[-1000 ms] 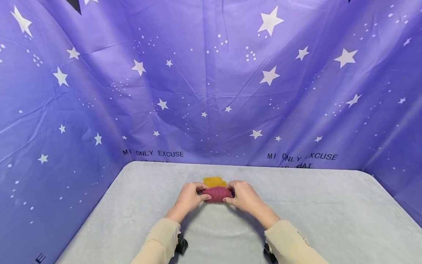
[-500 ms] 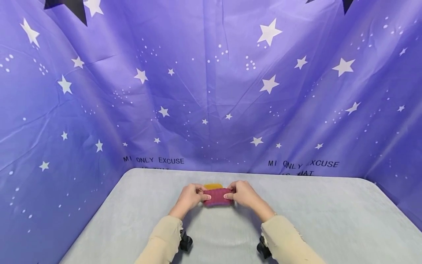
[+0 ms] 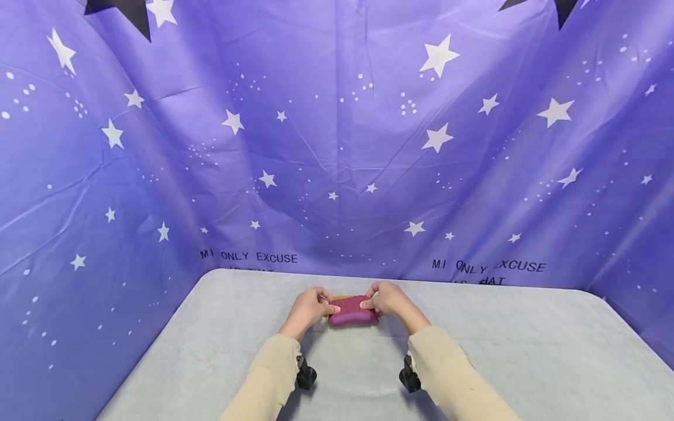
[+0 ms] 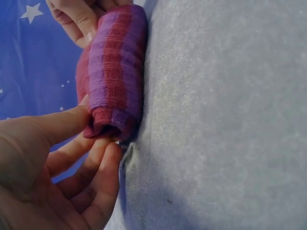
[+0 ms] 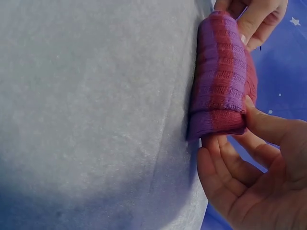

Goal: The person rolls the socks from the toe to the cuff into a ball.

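A rolled-up knitted sock (image 3: pixel 351 317), ribbed with maroon and purple stripes, lies on the table toward its far side. My left hand (image 3: pixel 308 309) pinches its left end, thumb on top and fingers under the edge. On the right end, my right hand (image 3: pixel 391 300) pinches it the same way. A thin yellow strip (image 3: pixel 342 297) shows beyond the roll in the head view. The left wrist view shows the coiled, hollow end of the sock (image 4: pixel 115 72) by the fingertips. In the right wrist view the sock's stripes (image 5: pixel 220 72) run along its length.
A pale grey cloth (image 3: pixel 210 351) covers the table, with slight wrinkles in front of the roll. Behind and at the sides hangs a purple curtain (image 3: pixel 337 146) with white stars. Black wrist cameras (image 3: pixel 305 373) sit under both sleeves.
The roll has turned under my hands: a purple stripe has come up on its near side, and less of the yellow part shows beyond it. Both hands keep hold of the ends.
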Motion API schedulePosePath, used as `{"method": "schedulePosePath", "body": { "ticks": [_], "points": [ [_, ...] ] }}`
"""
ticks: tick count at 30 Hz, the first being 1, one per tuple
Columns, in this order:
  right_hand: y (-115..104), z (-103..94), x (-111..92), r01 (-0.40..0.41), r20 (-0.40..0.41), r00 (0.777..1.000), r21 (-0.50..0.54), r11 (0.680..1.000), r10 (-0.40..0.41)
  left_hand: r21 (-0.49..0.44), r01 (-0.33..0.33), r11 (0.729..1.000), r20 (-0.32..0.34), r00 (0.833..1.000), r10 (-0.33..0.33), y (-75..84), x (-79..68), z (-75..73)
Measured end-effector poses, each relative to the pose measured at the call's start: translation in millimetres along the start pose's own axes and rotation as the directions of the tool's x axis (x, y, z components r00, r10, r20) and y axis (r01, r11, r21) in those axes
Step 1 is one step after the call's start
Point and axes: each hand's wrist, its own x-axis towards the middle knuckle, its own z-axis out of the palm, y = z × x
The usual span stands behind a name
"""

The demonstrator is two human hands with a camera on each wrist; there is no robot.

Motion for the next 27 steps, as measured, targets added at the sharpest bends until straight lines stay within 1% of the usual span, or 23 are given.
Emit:
{"method": "schedulePosePath", "body": {
  "ticks": [2,3,5,7,9,11,13,15,16,18,20,22,24,25,27],
  "points": [
    [0,-0.3,2,-0.012,-0.001,1.000,0.025,1.000,0.012,-0.005,-0.071,0.997,-0.019,0.997,0.071,1.0,1.2,0.7],
    [1,-0.2,3,-0.016,0.000,1.000,0.031,0.999,0.016,0.003,-0.122,0.993,-0.027,0.992,0.122,1.1,1.3,1.5],
    [3,0.7,4,-0.027,0.010,1.000,0.045,0.999,0.027,0.031,-0.219,0.975,-0.030,0.975,0.220,1.0,-0.4,3.2],
    [5,1.2,5,-0.029,0.024,0.999,0.055,0.998,0.028,0.081,-0.302,0.950,-0.020,0.952,0.304,0.7,-3.3,4.7],
    [6,1.1,7,-0.033,0.041,0.999,0.068,0.997,0.030,0.139,-0.336,0.932,-0.006,0.940,0.340,0.8,-6.8,5.0],
    [6,-0.3,9,-0.026,0.036,0.999,0.079,0.997,0.023,0.190,-0.340,0.921,-0.005,0.938,0.347,2.0,-8.1,4.0],
    [7,-1.2,10,-0.002,0.010,1.000,0.073,0.997,0.001,0.216,-0.333,0.918,-0.012,0.939,0.343,3.5,-7.7,3.4],
    [8,-0.5,11,0.068,-0.032,0.997,0.043,0.997,-0.066,0.227,-0.315,0.922,-0.019,0.945,0.327,4.8,-6.1,2.9],
    [8,0.4,11,0.111,-0.057,0.992,0.018,0.994,-0.110,0.232,-0.310,0.922,-0.021,0.946,0.323,5.4,-4.6,2.5],
    [9,3.2,11,0.210,-0.101,0.971,-0.052,0.976,-0.215,0.229,-0.295,0.928,-0.016,0.952,0.307,6.1,-1.4,1.3],
    [10,6.2,10,0.309,-0.145,0.933,-0.148,0.940,-0.329,0.212,-0.278,0.937,-0.007,0.958,0.286,6.2,2.2,-0.1],
    [9,8.2,9,0.363,-0.182,0.893,-0.252,0.897,-0.412,0.185,-0.261,0.948,-0.004,0.964,0.266,6.1,5.8,-1.2],
    [9,9.0,8,0.385,-0.200,0.863,-0.335,0.860,-0.464,0.162,-0.244,0.956,0.000,0.969,0.248,5.7,8.8,-1.6],
    [9,8.9,7,0.384,-0.204,0.856,-0.363,0.849,-0.475,0.156,-0.242,0.958,0.001,0.970,0.244,5.4,10.1,-1.5],
    [10,8.7,7,0.365,-0.202,0.866,-0.373,0.853,-0.458,0.140,-0.226,0.964,0.000,0.974,0.228,4.5,12.0,-0.9]
  ]
}}
